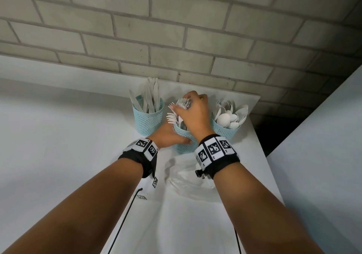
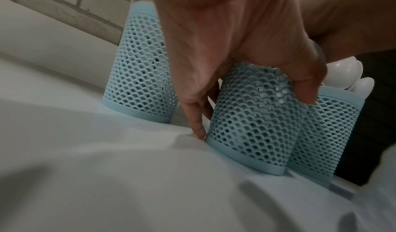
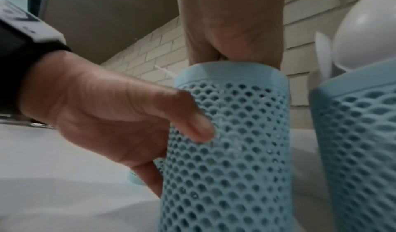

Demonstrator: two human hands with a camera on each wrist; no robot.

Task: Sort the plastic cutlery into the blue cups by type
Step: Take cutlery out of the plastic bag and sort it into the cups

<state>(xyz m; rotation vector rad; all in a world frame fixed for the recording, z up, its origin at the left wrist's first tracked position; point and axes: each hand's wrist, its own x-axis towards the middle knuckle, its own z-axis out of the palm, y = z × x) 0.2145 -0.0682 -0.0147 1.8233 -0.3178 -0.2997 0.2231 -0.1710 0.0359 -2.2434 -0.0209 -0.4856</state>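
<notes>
Three blue mesh cups stand in a row on the white table (image 1: pixel 58 136). The left cup (image 1: pixel 148 119) holds white knives (image 1: pixel 149 97); the right cup (image 1: pixel 225 130) holds white spoons (image 1: pixel 230 114). My left hand (image 1: pixel 172 136) grips the middle cup (image 1: pixel 184 144), thumb (image 3: pixel 193 125) on its near side and fingers (image 2: pixel 198 127) round its left side. My right hand (image 1: pixel 193 112) is above that cup, curled round a bunch of white forks (image 1: pixel 179 109) whose lower ends are inside it. In the right wrist view only the palm (image 3: pixel 231 32) shows over the rim (image 3: pixel 230 73).
A grey brick wall (image 1: pixel 176 28) rises right behind the cups. The table's right edge (image 1: pixel 260 146) runs close beside the spoon cup, with a dark gap beyond. A clear plastic bag (image 1: pixel 186 181) lies on the table under my right wrist.
</notes>
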